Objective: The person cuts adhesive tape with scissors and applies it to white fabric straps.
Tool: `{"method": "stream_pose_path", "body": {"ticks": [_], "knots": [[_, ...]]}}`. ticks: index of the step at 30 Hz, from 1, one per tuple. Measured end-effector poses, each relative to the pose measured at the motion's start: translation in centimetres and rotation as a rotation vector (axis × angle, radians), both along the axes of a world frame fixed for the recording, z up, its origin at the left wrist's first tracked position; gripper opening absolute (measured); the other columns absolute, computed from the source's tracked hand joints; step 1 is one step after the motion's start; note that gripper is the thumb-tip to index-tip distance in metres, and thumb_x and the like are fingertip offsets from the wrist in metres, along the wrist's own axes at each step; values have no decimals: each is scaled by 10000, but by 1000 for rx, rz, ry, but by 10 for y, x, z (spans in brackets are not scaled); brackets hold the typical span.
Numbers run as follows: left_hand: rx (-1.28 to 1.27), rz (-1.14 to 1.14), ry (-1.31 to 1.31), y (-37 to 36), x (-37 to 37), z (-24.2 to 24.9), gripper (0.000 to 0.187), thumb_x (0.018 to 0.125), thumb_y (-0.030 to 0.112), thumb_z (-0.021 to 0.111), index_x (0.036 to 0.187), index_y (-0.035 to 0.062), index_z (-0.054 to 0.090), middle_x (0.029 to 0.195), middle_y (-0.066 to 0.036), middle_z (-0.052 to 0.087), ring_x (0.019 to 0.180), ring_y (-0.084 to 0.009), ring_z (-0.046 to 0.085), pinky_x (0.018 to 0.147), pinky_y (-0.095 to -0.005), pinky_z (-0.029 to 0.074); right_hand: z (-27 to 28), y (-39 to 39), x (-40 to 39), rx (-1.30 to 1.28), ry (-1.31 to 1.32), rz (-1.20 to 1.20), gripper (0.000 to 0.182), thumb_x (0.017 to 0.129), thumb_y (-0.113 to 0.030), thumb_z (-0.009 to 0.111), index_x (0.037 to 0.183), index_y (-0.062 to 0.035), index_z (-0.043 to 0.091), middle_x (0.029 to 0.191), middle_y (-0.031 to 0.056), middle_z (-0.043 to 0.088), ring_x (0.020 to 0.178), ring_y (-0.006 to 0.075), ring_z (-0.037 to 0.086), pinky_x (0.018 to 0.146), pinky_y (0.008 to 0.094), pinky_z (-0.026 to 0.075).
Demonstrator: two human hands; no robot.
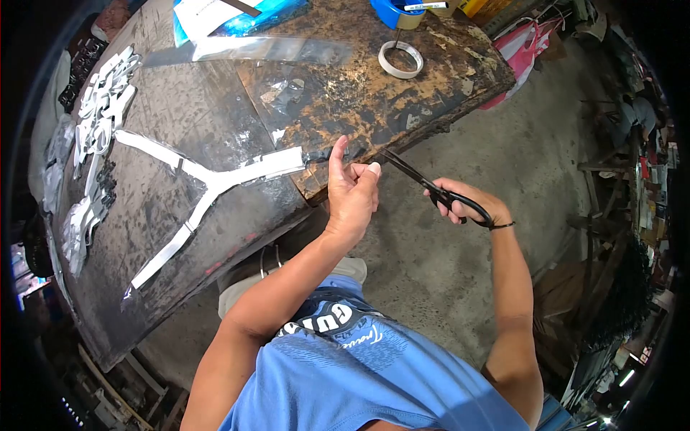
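My right hand [463, 203] is wrapped round the handles of black scissors [411, 172], whose blades point up and left towards my left hand. At the table's edge my left hand [352, 187] has one finger raised and the others curled in; whatever they pinch is too small to make out. Left of it, a white Y-shaped strap [215, 181] in clear plastic lies on the dark table [165, 108], one end close to my left wrist and fingers. A heap of white straps [104, 108] lies along the table's far left.
A roll of tape [400, 59] stands near a blue container [397, 16] at the top. Clear plastic bags [266, 49] and a blue packet [237, 18] lie at the back. A pink and white bag [521, 57] hangs beyond the right corner.
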State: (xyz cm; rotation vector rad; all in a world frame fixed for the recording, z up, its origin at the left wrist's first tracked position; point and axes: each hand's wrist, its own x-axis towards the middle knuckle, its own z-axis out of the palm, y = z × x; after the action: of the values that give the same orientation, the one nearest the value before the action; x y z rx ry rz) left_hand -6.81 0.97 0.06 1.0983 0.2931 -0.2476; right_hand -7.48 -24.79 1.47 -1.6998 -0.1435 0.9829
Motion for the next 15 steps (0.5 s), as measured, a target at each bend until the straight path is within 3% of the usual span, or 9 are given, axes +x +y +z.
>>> {"method": "stream_pose_path", "body": {"ticks": [15], "knots": [[89, -33, -36, 3, 2, -6, 825, 890, 65, 614, 1504, 87, 63, 783, -13, 509, 503, -62, 446, 388, -213, 362, -6, 12, 18, 54, -23, -13, 660, 765, -591, 687, 1153, -75, 550, 626, -80, 430, 510, 35, 408, 452, 202, 336]]}}
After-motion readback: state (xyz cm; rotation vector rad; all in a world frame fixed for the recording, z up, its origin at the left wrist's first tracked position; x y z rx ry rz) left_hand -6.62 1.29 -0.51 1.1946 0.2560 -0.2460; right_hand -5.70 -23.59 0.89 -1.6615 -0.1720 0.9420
